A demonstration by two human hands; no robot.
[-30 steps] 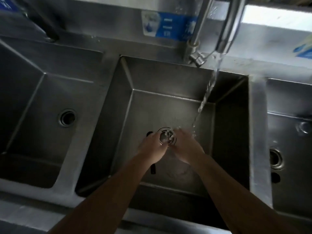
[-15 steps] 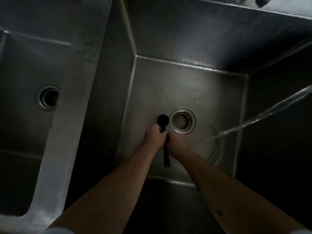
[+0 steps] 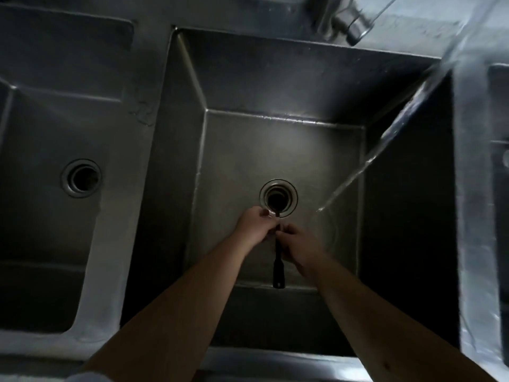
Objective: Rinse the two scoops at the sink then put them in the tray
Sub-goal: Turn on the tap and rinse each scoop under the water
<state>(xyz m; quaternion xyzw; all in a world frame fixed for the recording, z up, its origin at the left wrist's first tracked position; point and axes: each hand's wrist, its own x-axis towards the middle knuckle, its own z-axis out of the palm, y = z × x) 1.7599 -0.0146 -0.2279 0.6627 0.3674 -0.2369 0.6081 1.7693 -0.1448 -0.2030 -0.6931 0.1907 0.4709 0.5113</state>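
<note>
A black long-handled scoop (image 3: pixel 278 267) hangs low in the middle sink basin (image 3: pixel 275 78). Its round bowl lies over the drain (image 3: pixel 292 201) and its handle points toward me. My left hand (image 3: pixel 252 226) pinches the handle just below the bowl. My right hand (image 3: pixel 298 245) grips the handle a little lower, touching the left hand. A second scoop and the tray are not in view. A water stream (image 3: pixel 355 175) falls slantwise to the right of the drain, apart from the scoop and both hands.
The faucet (image 3: pixel 348 22) stands at the top right behind the basin. A left basin (image 3: pixel 41 119) with its own drain (image 3: pixel 81 177) lies beside the middle one, across a steel divider (image 3: pixel 129 175). A third basin edge (image 3: pixel 498 133) shows at far right.
The scoop's bowl has shifted right, from beside the drain to over it. My hands stay together on the handle. The view has pulled back, so the faucet shows again.
</note>
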